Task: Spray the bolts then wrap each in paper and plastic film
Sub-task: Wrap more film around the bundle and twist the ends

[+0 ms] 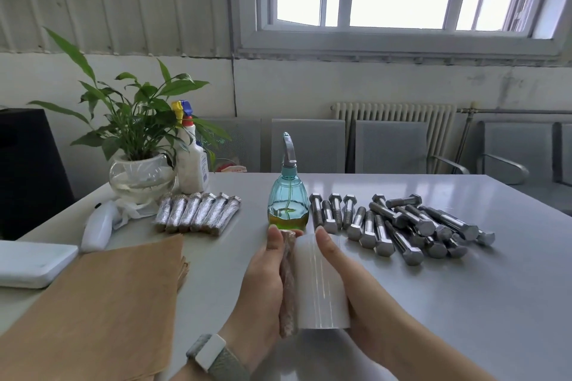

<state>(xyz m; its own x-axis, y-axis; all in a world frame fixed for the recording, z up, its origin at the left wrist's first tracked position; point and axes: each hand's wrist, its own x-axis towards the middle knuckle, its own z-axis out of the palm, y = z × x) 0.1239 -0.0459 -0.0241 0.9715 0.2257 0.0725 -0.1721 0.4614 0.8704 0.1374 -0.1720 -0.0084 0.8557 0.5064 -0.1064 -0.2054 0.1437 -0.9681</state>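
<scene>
Above the tabletop, we grip a paper-wrapped bolt in our left hand, our right hand clasping the film roll, bare bolts nearby.

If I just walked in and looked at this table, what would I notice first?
Probably the two hands in the middle: the left hand holds a paper-wrapped bolt against a white roll of plastic film gripped by the right hand. Right of them lies a shiny pile of bare bolts, and just behind the hands stands a blue-green spray bottle. Six wrapped bolts sit in a row to the left.
</scene>
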